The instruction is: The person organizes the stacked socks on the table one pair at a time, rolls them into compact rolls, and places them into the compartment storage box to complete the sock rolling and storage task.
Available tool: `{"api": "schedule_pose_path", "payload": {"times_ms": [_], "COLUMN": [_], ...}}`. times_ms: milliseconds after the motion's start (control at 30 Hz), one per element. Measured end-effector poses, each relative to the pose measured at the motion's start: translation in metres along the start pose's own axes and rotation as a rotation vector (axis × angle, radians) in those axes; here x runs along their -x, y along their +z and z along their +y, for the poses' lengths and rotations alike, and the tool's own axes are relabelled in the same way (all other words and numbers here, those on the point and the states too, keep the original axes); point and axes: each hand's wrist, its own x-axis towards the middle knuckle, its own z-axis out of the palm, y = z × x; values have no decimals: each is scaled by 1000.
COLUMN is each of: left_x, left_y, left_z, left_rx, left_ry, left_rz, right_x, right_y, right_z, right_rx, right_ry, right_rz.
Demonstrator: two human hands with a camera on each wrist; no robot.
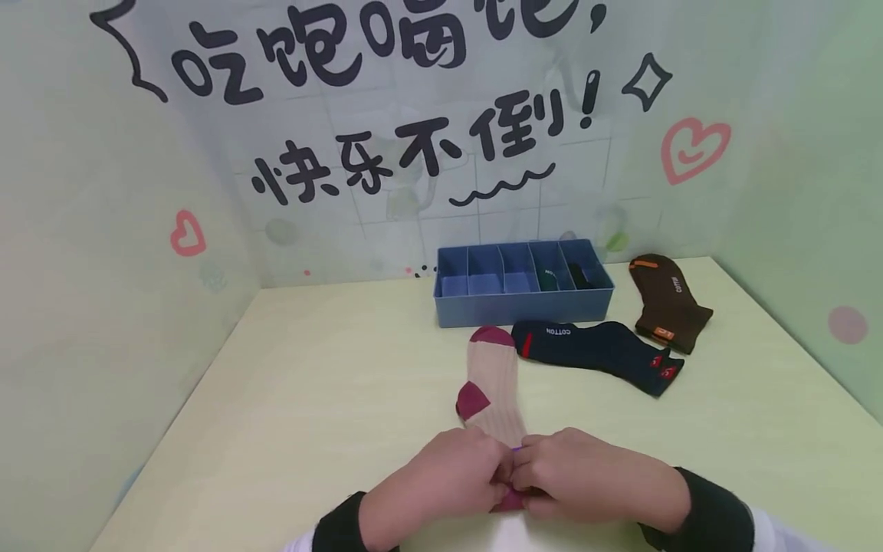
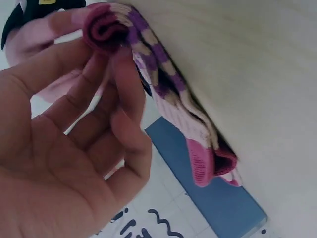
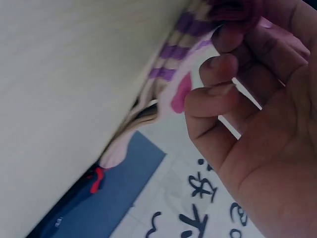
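The pale pink ribbed knit sock with dark red toe and heel [image 1: 495, 383] lies on the pale wood-toned surface [image 1: 310, 399], in front of the box, its long axis running away from the person. The toe points towards the box and slightly left, the heel bulges left, and the cuff end is nearest the person. The wrist views show purple and beige stripes near that end and a dark red cuff rolled into a coil [image 2: 105, 29].

From left to right, the left hand [image 1: 458, 469] comes first, its fingers pinching the left side of the roll. The roll sits between the two hands, with the rest of the sock stretching out beyond them. The right hand [image 1: 576, 471] pinches the roll's other side, close against the left.

Layers show at the side, but whether this is one sock or two stacked cannot be told. Behind it stands one blue rectangular box [image 1: 517, 310] with five compartments in a row; the fourth from the left holds one dark green item [image 1: 548, 280], the fifth one black item [image 1: 579, 276].

Further right lie one navy sock with red marks [image 1: 586, 346], toe leftward, and one brown sock with orange patches [image 1: 667, 303], toe towards the upper left.
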Motion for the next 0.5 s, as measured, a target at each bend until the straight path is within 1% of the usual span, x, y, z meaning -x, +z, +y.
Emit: {"api": "schedule_pose_path", "payload": {"times_ms": [67, 133, 233, 300, 433, 500], "left_x": [3, 5, 7, 8, 8, 8], "left_y": [1, 0, 1, 1, 3, 4], "left_z": [3, 7, 9, 10, 8, 7], "left_rx": [-94, -143, -159, -164, -178, -142], "left_ry": [16, 27, 28, 33, 68, 60], "left_rz": [47, 57, 33, 25, 49, 46], "right_x": [0, 0, 0, -1, -3, -4], "right_y": [0, 0, -3, -4, -2, -1], "right_z": [5, 8, 8, 8, 7, 7], "right_rx": [-73, -109, -133, -132, -49, 22], "right_ry": [23, 47, 82, 95, 68, 43], "right_rz": [-23, -48, -81, -82, 2, 58]}}
